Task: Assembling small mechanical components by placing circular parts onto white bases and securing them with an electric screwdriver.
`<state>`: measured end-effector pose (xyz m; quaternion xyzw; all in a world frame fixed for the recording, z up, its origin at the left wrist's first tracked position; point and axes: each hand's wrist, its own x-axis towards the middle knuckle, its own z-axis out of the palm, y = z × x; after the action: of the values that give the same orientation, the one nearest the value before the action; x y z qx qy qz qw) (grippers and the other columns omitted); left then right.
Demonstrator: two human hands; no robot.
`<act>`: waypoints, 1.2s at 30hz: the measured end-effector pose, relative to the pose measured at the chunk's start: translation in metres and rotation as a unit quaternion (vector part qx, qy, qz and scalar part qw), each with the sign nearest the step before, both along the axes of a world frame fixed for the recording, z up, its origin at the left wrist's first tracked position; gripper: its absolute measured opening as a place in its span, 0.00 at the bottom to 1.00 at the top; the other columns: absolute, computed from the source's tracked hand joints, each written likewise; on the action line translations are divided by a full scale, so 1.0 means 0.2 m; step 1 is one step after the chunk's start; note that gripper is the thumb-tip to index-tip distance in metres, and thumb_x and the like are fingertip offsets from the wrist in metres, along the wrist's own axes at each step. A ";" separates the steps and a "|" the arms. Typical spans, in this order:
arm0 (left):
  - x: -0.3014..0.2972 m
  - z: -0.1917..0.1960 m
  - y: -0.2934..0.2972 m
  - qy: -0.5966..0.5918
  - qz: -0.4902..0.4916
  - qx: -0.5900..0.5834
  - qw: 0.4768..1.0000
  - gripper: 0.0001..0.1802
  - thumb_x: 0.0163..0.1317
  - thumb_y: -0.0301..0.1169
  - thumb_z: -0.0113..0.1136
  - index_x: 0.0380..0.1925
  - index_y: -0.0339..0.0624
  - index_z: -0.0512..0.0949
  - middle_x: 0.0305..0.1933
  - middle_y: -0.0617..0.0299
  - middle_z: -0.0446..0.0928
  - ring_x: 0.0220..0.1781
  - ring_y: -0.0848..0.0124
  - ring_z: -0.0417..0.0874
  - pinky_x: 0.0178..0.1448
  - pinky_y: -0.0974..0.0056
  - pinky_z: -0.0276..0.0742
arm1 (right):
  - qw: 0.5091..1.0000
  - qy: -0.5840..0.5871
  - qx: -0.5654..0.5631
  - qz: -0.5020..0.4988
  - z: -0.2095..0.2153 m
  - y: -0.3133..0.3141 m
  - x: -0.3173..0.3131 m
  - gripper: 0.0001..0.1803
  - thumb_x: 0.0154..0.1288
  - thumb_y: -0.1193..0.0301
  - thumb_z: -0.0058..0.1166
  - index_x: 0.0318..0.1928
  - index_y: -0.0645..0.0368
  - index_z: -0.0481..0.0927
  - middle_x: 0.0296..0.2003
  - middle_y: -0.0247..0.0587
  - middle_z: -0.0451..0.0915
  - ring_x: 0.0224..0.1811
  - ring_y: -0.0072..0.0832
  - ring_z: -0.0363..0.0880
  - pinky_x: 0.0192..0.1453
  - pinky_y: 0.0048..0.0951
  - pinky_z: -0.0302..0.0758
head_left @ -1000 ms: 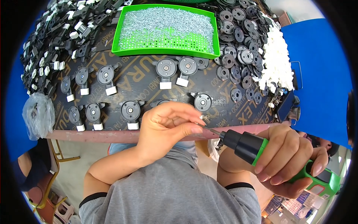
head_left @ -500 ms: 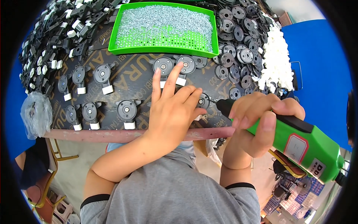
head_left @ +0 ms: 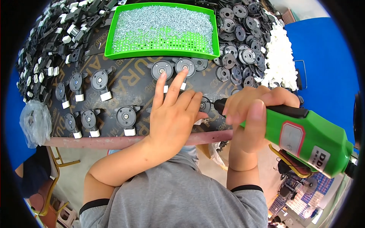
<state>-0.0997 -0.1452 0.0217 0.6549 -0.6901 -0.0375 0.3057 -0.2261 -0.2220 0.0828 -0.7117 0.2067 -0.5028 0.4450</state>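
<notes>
Far left, a heap of black parts with white ends (head_left: 47,49) sprawls wide, and nearer sits a crumpled clear bag (head_left: 35,123). Next along, six round black assemblies (head_left: 126,116) stand in two loose rows, white ends facing near. Beyond, a green tray (head_left: 161,54) of silver screws. Now the left hand (head_left: 173,112): two outer fingers stretch over two far discs (head_left: 161,69), the others bend with the thumb beside a near disc (head_left: 205,104); whether they grip it, I can't tell. And here's the right hand (head_left: 253,114), clamped round a green power screwdriver (head_left: 311,140), its bit at that near disc's right edge, contact unclear! Far right, loose black discs (head_left: 243,41), then white pieces (head_left: 282,57).
</notes>
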 end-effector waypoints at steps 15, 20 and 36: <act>0.03 0.01 0.01 0.036 -0.035 0.012 0.999 0.28 0.51 0.47 0.67 0.45 0.36 0.82 0.49 0.58 0.80 0.68 0.52 0.69 0.71 0.38 0.54 | 0.990 -0.142 -0.011 -0.016 -0.01 -0.50 0.27 0.09 0.67 0.76 0.51 0.45 0.61 0.66 0.17 0.39 0.68 0.14 0.27 0.66 0.21 0.31 0.71; 0.05 -0.01 0.00 0.034 -0.034 0.018 0.999 0.27 0.51 0.46 0.68 0.45 0.36 0.82 0.49 0.58 0.80 0.68 0.52 0.69 0.72 0.37 0.54 | 0.990 -0.142 -0.007 -0.018 -0.08 -0.54 0.32 0.08 0.66 0.77 0.51 0.42 0.65 0.67 0.16 0.40 0.69 0.13 0.26 0.65 0.20 0.31 0.70; 0.07 0.00 -0.02 0.068 -0.033 0.032 0.997 0.26 0.49 0.44 0.70 0.44 0.38 0.82 0.48 0.59 0.80 0.68 0.52 0.68 0.74 0.36 0.50 | 0.991 -0.119 -0.024 -0.050 -0.10 -0.51 0.33 0.08 0.67 0.78 0.51 0.43 0.64 0.68 0.17 0.39 0.69 0.13 0.25 0.67 0.21 0.31 0.71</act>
<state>-0.0862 -0.1486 0.0222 0.6370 -0.6875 -0.1138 0.3298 -0.1604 -0.3243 0.0636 -0.6461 0.1749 -0.6104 0.4235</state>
